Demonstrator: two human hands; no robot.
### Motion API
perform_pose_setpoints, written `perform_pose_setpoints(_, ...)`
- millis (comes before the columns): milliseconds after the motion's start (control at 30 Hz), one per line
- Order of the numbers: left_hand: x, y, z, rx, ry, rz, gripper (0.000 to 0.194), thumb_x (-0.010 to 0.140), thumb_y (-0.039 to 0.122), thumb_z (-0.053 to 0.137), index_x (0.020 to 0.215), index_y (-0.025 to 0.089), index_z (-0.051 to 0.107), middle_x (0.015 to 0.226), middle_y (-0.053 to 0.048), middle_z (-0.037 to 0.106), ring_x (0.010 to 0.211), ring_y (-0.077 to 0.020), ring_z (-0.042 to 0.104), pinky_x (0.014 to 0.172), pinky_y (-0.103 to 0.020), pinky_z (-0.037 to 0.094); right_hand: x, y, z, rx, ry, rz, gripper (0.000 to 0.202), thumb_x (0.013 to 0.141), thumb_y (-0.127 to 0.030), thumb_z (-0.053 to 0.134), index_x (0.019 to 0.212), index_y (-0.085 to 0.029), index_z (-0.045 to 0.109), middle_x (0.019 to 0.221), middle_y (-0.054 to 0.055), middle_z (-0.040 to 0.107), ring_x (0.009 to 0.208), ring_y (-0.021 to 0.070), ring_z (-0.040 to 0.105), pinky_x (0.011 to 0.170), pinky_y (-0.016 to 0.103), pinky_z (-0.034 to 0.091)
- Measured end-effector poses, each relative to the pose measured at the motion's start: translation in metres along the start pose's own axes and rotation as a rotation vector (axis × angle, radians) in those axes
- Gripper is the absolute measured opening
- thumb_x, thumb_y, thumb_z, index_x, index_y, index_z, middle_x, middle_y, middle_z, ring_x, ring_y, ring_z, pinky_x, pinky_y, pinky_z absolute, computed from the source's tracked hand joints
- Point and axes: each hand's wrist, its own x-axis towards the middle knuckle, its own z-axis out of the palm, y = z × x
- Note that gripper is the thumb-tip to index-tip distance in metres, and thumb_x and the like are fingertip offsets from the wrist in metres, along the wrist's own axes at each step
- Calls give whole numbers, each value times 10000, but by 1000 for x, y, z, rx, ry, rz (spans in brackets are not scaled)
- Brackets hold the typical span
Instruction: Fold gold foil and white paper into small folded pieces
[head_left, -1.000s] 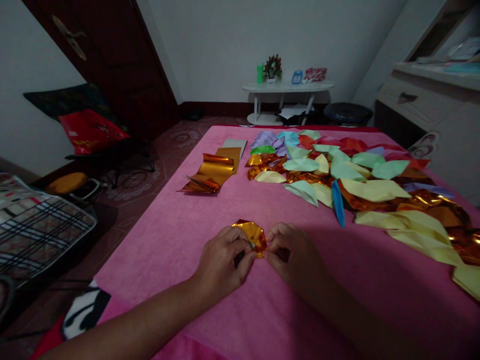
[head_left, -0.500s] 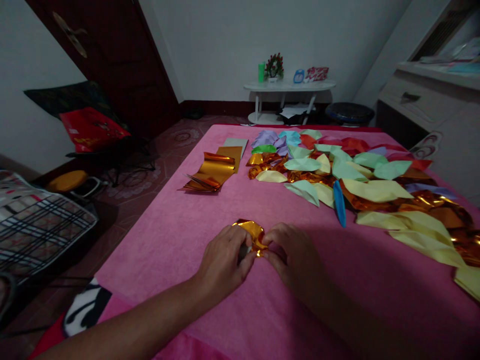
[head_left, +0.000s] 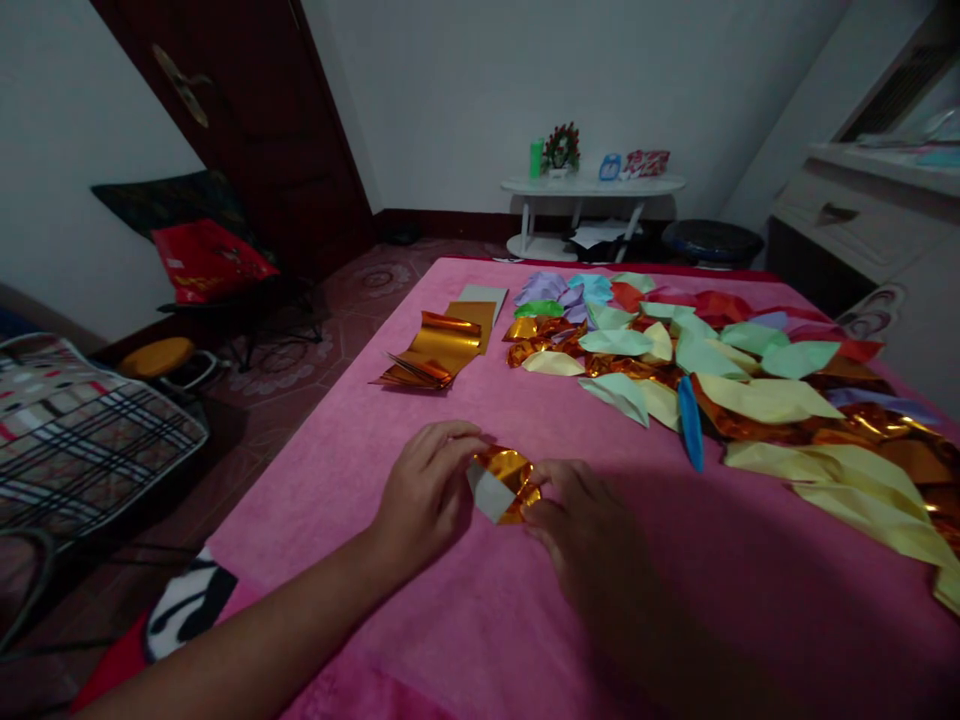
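Two bare hands work a piece of gold foil (head_left: 508,466) at the near middle of a pink tabletop (head_left: 337,450), its pale underside partly showing. The right hand (head_left: 583,512) has its fingers clamped on the foil's right edge; the left hand (head_left: 427,492) touches the upper left edge — whether its fingers grip cannot be told. Beyond lie curled gold sheets (head_left: 442,348), and to the right, folded papers (head_left: 769,397) — a narrow blue piece (head_left: 690,425) nearest the foil.
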Motion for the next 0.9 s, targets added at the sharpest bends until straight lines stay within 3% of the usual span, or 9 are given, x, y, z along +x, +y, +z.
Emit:
perform_pose_setpoints(100, 9, -19, -5, -139, -79, -62, 282, 891, 100, 449, 1061, 181, 659, 1001, -91, 682, 948, -183, 624, 837, -352, 520, -2, -3, 6, -88, 2, -44, 145, 809, -36, 565, 823, -171, 617, 950, 105, 641, 848, 247, 534, 736, 402, 455)
perform_pose_setpoints(300, 17, -36, -5, -284, -160, 33, 183, 879, 190, 558, 969, 183, 717, 935, -102, 717, 889, -184, 664, 797, -349, 549, -3, -4, 6, -159, 36, -123, 205, 850, -24, 465, 857, -166, 614, 869, 95, 657, 799, 235, 552, 712, 376, 445)
perform_pose_setpoints(467, 19, -38, -9, -331, -214, 78, 173, 856, 214, 613, 1003, 183, 700, 961, -110, 712, 923, -192, 657, 815, -344, 540, -2, 2, 3, -96, 60, -154, 200, 821, -6, 476, 874, -139, 615, 868, 98, 657, 800, 236, 562, 738, 381, 457)
perform_pose_setpoints(700, 19, -28, -11, -252, -383, 220, 206, 877, 290, 588, 1024, 191, 692, 964, -103, 693, 949, -202, 631, 868, -363, 504, -2, 29, -3, 7, 45, -225, 235, 870, -44, 427, 911, -153, 632, 893, 98, 671, 844, 212, 584, 797, 368, 483)
perform_pose_setpoints(900, 19, -18, 1, -199, -337, 181, 170, 892, 266, 555, 865, 180, 700, 851, -82, 660, 863, -181, 613, 790, -318, 501, 0, 31, -12, 68, -22, -194, 177, 877, -98, 474, 894, -147, 643, 894, 103, 671, 838, 218, 590, 781, 380, 493)
